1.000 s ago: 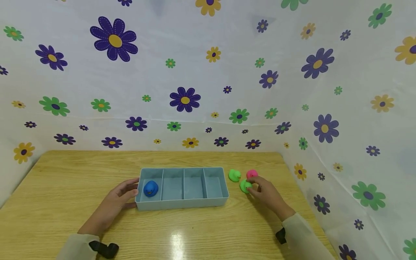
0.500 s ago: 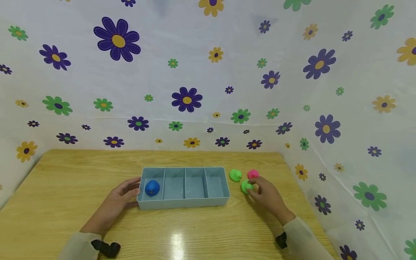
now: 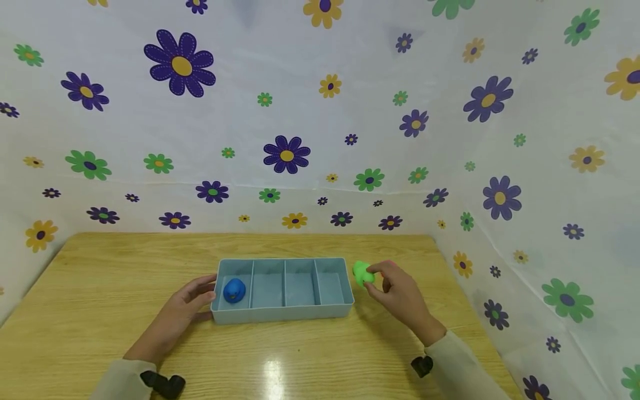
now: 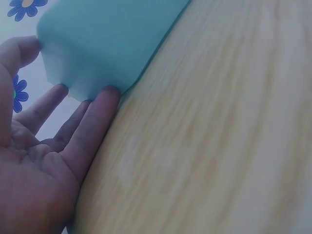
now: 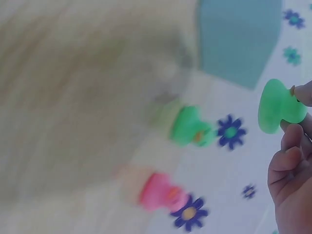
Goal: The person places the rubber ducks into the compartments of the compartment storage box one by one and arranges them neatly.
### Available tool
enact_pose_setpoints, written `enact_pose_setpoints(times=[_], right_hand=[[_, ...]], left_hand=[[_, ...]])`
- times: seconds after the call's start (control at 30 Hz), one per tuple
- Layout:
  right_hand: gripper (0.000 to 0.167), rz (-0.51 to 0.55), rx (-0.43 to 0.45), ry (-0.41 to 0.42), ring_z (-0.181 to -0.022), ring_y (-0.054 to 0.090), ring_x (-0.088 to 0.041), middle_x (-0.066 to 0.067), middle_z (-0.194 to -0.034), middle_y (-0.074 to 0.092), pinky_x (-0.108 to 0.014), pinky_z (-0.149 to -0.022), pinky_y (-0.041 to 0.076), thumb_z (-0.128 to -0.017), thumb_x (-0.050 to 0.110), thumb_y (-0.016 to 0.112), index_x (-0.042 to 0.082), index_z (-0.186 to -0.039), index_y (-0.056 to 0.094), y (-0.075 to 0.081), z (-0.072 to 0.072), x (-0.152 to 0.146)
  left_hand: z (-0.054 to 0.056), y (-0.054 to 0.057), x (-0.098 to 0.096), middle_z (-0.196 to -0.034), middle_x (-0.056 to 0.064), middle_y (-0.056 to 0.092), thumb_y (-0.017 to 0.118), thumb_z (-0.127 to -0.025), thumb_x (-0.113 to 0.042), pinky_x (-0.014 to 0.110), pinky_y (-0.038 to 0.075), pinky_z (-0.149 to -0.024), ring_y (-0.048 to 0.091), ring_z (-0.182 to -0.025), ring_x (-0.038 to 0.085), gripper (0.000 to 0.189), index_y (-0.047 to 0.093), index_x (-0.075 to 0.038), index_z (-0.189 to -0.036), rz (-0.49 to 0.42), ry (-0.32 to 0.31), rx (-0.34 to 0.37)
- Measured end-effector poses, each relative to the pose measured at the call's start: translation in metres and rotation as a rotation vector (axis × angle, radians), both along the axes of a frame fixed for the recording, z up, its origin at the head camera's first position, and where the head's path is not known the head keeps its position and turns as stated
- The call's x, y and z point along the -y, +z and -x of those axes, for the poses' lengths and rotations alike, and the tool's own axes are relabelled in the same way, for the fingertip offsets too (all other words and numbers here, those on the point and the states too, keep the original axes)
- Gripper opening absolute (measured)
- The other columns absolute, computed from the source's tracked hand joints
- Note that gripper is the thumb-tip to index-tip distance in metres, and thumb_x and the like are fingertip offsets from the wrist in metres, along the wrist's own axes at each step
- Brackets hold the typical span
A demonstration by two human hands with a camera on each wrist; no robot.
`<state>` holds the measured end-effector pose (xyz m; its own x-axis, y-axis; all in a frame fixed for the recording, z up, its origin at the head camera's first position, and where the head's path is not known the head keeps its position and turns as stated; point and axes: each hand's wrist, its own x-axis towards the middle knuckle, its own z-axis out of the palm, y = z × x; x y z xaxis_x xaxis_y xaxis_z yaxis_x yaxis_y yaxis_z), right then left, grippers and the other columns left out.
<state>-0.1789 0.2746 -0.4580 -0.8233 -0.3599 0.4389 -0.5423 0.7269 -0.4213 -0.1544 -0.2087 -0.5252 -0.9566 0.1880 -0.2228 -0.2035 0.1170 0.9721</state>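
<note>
Two long pale sleeves [image 3: 122,380] are nearest, each by a small black wrist camera [image 3: 170,386]. Next come the hands, over a shiny, streaky wood table [image 3: 300,355]. The left hand [image 3: 185,308] has its fingers reaching out loosely, tips touching the end of a long, smooth, pale blue box [image 3: 282,315] with thin walls and four parts. Wide wood runs in front of the box, and a thinner strip runs behind it to the straight back edge. A round blue toy duck [image 3: 234,290] sits in the leftmost part. The right hand [image 3: 400,294] pinches a smooth, bright green toy duck [image 5: 275,105] at its fingertips, off the table, just beside the box's right end. Another green toy duck [image 5: 187,126] and a pink toy duck [image 5: 158,192] sit close by. Farthest is a white sheet [image 3: 225,116] with flowers.
</note>
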Motion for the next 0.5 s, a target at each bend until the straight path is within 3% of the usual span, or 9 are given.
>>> enact_pose_setpoints(times=[0.23,0.5], right_hand=[[0.026,0.136,0.050,0.101,-0.057,0.039,-0.002,-0.002,-0.087,0.063,-0.021,-0.048,0.038,-0.088,0.007,0.082,0.009,-0.112,0.072,0.022,0.002,0.042],[0.025,0.151,0.083,0.184,-0.059,0.042,-0.003,0.004,-0.095,0.065,-0.021,-0.049,0.040,-0.090,0.013,0.081,0.013,-0.114,0.073,0.036,0.001,0.082]], left_hand=[[0.002,-0.002,0.000,-0.162,0.019,0.035,0.059,-0.105,-0.043,0.046,0.057,-0.100,0.040,-0.145,0.042,0.070,0.031,-0.014,-0.162,-0.006,0.003,0.009],[0.001,-0.003,0.001,-0.162,0.019,0.036,0.059,-0.106,-0.040,0.047,0.057,-0.100,0.040,-0.144,0.042,0.066,0.034,-0.013,-0.161,-0.025,0.012,0.003]])
